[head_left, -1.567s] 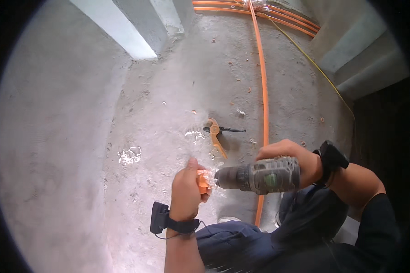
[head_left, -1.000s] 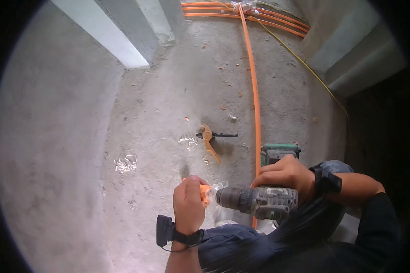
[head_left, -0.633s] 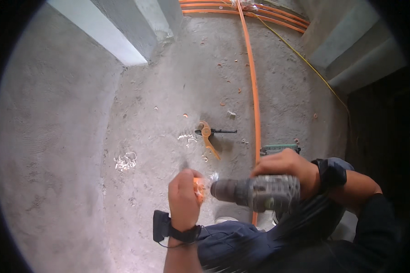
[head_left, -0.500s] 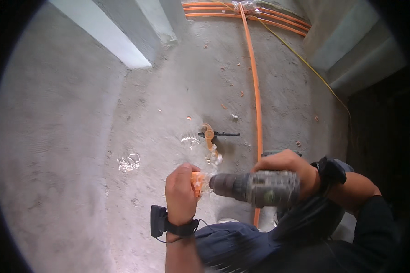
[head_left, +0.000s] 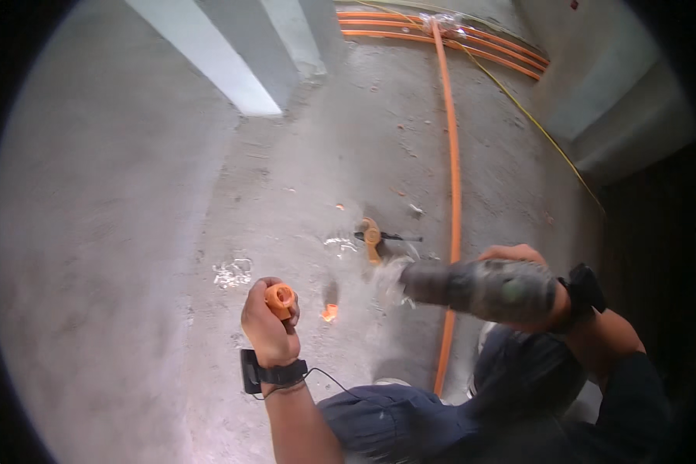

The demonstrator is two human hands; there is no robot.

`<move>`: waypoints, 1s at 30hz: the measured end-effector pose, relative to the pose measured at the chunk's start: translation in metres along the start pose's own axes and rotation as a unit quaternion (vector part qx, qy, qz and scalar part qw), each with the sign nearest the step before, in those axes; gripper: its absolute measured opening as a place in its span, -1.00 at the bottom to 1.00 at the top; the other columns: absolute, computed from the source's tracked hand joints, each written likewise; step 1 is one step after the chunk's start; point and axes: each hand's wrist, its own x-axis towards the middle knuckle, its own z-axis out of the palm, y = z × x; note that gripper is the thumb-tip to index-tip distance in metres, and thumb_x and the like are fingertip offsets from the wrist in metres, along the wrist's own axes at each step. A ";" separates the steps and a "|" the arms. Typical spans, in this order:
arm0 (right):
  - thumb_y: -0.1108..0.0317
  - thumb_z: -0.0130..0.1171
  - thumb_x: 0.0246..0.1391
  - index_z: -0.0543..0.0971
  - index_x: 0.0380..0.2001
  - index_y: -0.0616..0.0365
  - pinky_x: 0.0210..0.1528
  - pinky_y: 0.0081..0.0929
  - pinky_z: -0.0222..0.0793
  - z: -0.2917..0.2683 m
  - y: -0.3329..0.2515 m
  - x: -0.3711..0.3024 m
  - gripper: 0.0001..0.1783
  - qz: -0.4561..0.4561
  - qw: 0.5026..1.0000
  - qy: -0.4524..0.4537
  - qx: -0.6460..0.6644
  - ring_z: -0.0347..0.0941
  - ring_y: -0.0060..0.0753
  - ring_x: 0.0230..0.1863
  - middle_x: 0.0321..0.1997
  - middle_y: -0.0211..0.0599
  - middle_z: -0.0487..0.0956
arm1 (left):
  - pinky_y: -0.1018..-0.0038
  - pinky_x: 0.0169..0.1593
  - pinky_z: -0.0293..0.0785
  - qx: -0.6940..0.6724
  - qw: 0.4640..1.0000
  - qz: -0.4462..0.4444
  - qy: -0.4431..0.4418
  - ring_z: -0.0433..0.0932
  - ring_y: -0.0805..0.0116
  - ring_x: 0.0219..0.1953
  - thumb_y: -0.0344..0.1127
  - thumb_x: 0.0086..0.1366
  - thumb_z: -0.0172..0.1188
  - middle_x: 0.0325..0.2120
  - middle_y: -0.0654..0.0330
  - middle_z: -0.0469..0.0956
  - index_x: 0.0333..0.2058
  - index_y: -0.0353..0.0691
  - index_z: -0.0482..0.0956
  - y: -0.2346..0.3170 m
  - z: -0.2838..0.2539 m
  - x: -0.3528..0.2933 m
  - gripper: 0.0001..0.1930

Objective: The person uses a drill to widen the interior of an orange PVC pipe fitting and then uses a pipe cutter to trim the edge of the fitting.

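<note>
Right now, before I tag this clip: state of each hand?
Left hand: closed around an orange pipe fitting.
Right hand: holding a power drill, blurred and partly hidden behind it.

The grey floor (head_left: 309,147) is carrying a long orange pipe (head_left: 452,162). An orange-and-black tool (head_left: 372,237) and white shavings (head_left: 233,273) are lying nearby.
</note>
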 end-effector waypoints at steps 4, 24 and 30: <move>0.53 0.50 0.03 0.64 -0.04 0.10 0.02 -0.42 0.57 -0.001 0.011 -0.007 -0.59 -0.095 0.985 0.096 -0.109 0.63 -0.45 -0.09 -0.12 -0.29 0.70 | 0.53 -0.55 0.20 -0.129 0.975 0.024 -0.182 0.26 0.45 -0.64 -0.11 0.53 -0.12 -0.63 0.20 0.41 -0.35 -0.20 0.47 -0.003 0.020 -0.015 -0.66; 0.60 0.44 -0.02 0.65 -0.09 0.16 -0.29 -0.45 0.46 0.015 -0.006 0.010 -0.62 0.132 0.952 0.130 0.246 0.54 -0.54 -0.34 -0.27 -0.37 0.67 | 0.47 -0.48 0.26 -0.125 0.946 0.101 -0.281 0.32 0.40 -0.66 0.04 0.49 0.01 -0.62 0.13 0.47 -0.01 -0.28 0.48 0.008 0.032 -0.027 -0.56; 0.64 0.38 0.01 0.63 -0.12 0.23 -0.31 -0.47 0.41 0.026 -0.003 0.017 -0.67 0.151 0.935 0.116 0.298 0.49 -0.54 -0.40 -0.35 -0.36 0.63 | 0.55 -0.35 0.42 -0.063 0.920 0.019 -0.385 0.53 0.48 -0.48 0.10 0.40 0.25 -0.47 0.14 0.58 0.31 -0.34 0.34 -0.002 0.053 -0.046 -0.27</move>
